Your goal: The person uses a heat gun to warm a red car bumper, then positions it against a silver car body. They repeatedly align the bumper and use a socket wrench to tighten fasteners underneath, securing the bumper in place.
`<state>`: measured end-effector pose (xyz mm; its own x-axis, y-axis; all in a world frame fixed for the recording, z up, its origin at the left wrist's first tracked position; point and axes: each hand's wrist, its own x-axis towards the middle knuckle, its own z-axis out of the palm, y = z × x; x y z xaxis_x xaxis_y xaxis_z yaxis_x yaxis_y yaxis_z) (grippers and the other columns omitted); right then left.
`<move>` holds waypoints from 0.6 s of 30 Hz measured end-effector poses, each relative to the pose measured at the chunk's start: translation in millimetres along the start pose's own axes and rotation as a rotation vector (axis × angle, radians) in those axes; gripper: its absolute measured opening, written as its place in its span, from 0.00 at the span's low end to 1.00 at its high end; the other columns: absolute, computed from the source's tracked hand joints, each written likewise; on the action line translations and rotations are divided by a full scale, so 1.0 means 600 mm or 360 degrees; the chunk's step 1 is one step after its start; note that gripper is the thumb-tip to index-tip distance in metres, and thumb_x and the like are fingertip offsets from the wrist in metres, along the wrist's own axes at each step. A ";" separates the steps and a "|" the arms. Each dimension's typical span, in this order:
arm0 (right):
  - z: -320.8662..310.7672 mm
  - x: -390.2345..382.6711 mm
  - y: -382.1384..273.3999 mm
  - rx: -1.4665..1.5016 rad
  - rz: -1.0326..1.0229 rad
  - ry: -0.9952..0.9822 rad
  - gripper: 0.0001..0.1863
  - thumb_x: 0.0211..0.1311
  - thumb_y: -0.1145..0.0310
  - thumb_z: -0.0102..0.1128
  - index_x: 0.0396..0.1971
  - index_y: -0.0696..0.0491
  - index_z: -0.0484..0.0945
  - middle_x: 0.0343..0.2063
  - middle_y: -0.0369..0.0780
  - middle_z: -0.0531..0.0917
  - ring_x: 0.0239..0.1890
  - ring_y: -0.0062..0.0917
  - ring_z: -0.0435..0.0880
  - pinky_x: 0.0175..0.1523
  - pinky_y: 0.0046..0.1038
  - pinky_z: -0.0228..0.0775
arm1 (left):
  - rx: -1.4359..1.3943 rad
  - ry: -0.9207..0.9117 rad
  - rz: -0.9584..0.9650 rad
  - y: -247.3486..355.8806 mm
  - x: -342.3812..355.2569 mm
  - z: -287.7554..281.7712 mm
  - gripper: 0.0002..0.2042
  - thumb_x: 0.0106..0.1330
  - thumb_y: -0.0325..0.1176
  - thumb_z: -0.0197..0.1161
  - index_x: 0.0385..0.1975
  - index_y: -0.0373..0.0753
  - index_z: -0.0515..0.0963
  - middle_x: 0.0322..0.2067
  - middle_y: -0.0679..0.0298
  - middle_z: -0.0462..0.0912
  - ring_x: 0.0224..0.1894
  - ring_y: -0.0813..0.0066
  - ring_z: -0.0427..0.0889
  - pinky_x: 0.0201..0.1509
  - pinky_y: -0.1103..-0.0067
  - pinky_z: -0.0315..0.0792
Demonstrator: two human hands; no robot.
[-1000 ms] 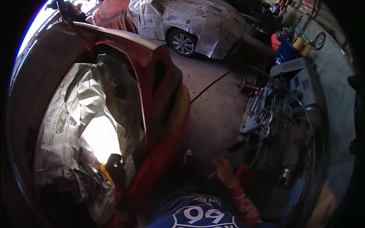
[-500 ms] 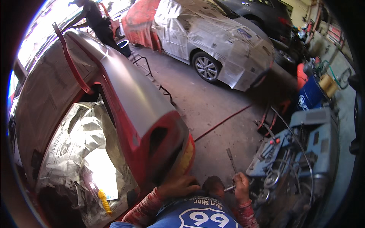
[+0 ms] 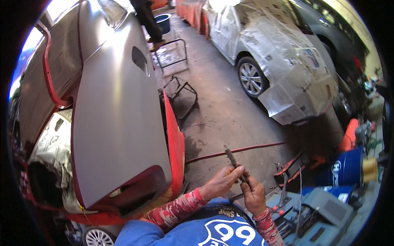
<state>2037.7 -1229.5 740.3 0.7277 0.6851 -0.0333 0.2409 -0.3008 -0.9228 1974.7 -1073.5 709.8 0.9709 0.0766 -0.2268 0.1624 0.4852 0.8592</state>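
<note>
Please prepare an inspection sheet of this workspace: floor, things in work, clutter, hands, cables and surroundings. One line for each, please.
Surface: concrete floor, marked with dark stains.
Job's things: slim dark tool, tilted; exact kind unclear.
Clutter: blue-grey case, lower right; dark bucket with a pale rim, farther back.
Hands: left hand closed on the tool's upper part; right hand grips lower down.
Cables: red hose or cord across the floor; thin grey cable near the case.
Surroundings: grey car panel with red edging, left; newspaper-masked car; blue drum; another person's legs.
</note>
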 end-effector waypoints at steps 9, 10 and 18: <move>-0.049 0.335 0.066 -0.0040 0.0067 -0.0692 0.16 0.56 0.77 0.43 0.40 0.60 0.78 0.27 0.44 0.76 0.29 0.29 0.75 0.38 0.29 0.68 | 0.0673 0.0869 0.0364 0.064 0.143 -0.125 0.13 0.75 0.39 0.50 0.38 0.34 0.73 0.27 0.58 0.76 0.32 0.68 0.78 0.38 0.74 0.71; -0.046 0.372 0.081 -0.0067 0.0011 -0.0740 0.15 0.56 0.77 0.43 0.40 0.61 0.78 0.27 0.44 0.76 0.29 0.28 0.75 0.38 0.29 0.68 | 0.0729 0.0989 0.0304 0.059 0.152 -0.150 0.12 0.74 0.38 0.52 0.37 0.34 0.73 0.25 0.54 0.77 0.29 0.62 0.79 0.35 0.73 0.72; -0.048 0.627 0.138 0.0315 0.0388 -0.0684 0.12 0.62 0.80 0.45 0.42 0.59 0.76 0.34 0.39 0.81 0.29 0.19 0.81 0.34 0.19 0.75 | 0.1208 0.1428 -0.0419 -0.002 0.237 -0.342 0.16 0.67 0.43 0.53 0.41 0.37 0.78 0.37 0.45 0.82 0.43 0.44 0.81 0.45 0.56 0.73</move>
<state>2350.2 -1015.9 662.5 0.4084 0.8335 -0.3720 -0.0586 -0.3828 -0.9220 2076.7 -884.7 582.3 0.4733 0.7770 -0.4150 0.6918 -0.0363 0.7211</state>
